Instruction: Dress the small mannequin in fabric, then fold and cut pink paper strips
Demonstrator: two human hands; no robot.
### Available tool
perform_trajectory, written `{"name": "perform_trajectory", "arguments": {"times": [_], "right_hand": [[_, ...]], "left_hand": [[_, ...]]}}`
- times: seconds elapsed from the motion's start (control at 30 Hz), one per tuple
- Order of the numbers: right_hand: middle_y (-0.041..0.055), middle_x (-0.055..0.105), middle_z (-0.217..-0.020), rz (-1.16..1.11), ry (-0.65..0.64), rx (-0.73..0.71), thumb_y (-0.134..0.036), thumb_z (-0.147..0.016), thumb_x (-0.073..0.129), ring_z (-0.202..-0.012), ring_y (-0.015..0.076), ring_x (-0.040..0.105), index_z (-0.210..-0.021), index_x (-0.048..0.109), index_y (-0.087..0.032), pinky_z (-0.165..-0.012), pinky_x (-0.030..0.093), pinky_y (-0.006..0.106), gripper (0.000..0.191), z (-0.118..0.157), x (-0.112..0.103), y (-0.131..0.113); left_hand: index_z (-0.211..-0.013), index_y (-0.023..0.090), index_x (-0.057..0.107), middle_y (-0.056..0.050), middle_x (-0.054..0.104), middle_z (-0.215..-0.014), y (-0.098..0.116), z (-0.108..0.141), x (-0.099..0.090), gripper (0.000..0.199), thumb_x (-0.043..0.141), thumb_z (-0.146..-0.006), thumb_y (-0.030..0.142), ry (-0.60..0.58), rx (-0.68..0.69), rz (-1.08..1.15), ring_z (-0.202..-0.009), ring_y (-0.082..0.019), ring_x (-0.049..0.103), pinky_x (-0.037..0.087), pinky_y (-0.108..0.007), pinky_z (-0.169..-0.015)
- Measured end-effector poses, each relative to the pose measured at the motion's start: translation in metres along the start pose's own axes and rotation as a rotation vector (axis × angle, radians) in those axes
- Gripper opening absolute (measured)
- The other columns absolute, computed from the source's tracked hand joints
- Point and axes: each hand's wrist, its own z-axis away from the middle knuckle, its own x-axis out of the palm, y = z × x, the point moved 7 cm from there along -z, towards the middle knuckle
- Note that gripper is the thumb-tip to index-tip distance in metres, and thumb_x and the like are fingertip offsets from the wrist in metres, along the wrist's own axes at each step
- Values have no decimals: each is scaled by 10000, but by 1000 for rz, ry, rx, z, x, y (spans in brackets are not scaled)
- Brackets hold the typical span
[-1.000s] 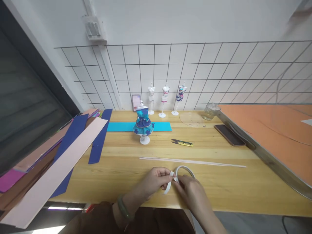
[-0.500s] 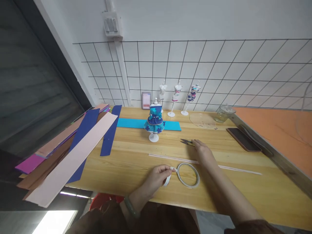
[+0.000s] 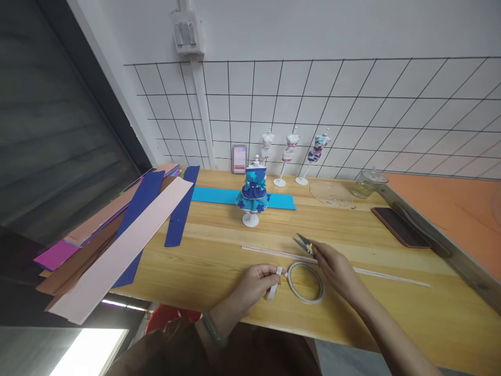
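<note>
Pinched in my left hand (image 3: 260,284) is the loose white end of a tape strip (image 3: 273,288), which hangs down from the fingers. The strip runs to a roll of tape (image 3: 321,292) lying flat just to the right. My right hand (image 3: 332,263) is closed around a pair of thread snips (image 3: 304,244), lifted off the table with blades apart and pointing left. Beneath that hand a long thin pale strip (image 3: 270,253) lies across the table, its middle hidden. Beyond stands a small mannequin (image 3: 255,190) in a blue ruffled dress.
Foam-like sheets in pink, blue and brown (image 3: 129,250) pile up at the left. A bright blue strip (image 3: 219,196) lies behind the mannequin. Three more small mannequins (image 3: 290,149), a propped phone (image 3: 239,159), a glass jar (image 3: 368,184) and a dark phone (image 3: 400,227) stand or lie farther back.
My right hand has picked the thread snips up from the table and brought them nearer to the tape. My left hand keeps hold of the tape end.
</note>
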Motion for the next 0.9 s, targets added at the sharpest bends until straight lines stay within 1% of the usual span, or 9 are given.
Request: {"name": "perform_trajectory", "arguments": {"times": [0.03,0.1,0.2,0.3,0.4,0.53,0.6,0.73,0.9], "right_hand": [[97,652,-1093,-91,-39,-18,-344,-919,326,-980,197,617,-1168,549,-180,-775,493,283,373,10,-2,-14],[96,633,-1134,-142,-102,-45,-371,-918,352,-1027,202,601,-1206,517,-209,-814,494,310,369,29,-3,-39],[93,648,-1089,-47,-90,-94,-395,-911,376,-940,201,638,-1217,492,-217,-751,520,318,372,47,-4,-59],[85,668,-991,94,-24,-127,-408,-920,342,-815,194,664,-1180,508,-211,-634,529,299,366,54,-4,-62],[69,674,-896,167,28,-134,-409,-926,320,-733,184,666,-1158,520,-214,-564,517,280,363,55,-5,-61],[51,676,-962,74,52,-106,-388,-922,351,-803,155,666,-1161,511,-229,-640,529,245,329,56,-5,-61],[49,669,-1001,78,54,-110,-395,-917,366,-819,155,665,-1160,511,-232,-660,531,247,327,57,-1,-63],[55,665,-975,213,86,-129,-417,-918,353,-758,168,665,-1153,522,-224,-590,515,262,348,58,4,-67],[50,664,-885,330,153,-173,-416,-926,339,-698,157,654,-1138,542,-203,-519,461,247,363,58,3,-71]], "left_hand": [[-841,114,678,1,535,-665,2,0,3,394,748,-565,387,0,-1,13,-525,-56,392,228,-207,-482],[-809,112,679,-1,537,-651,7,1,9,375,753,-555,378,-4,1,44,-531,-58,399,237,-207,-491],[-725,110,671,-5,542,-633,13,1,20,317,748,-555,366,-27,8,69,-549,-68,415,270,-211,-516],[-661,107,654,-4,536,-613,15,0,27,291,748,-551,360,-36,23,65,-553,-70,412,280,-215,-531],[-703,106,662,-3,535,-625,14,-1,27,307,749,-555,361,-27,17,61,-562,-72,414,283,-215,-540],[-756,116,661,4,527,-627,11,1,21,330,734,-582,387,2,13,43,-553,-71,414,282,-215,-532],[-754,116,658,10,514,-607,12,2,20,338,732,-584,398,5,18,34,-540,-68,405,275,-214,-526],[-770,113,662,10,508,-608,14,4,21,348,730,-582,398,-7,21,26,-543,-67,403,275,-210,-520],[-741,111,656,7,506,-620,15,4,25,333,729,-579,392,-32,20,27,-559,-69,407,282,-209,-525]]}}
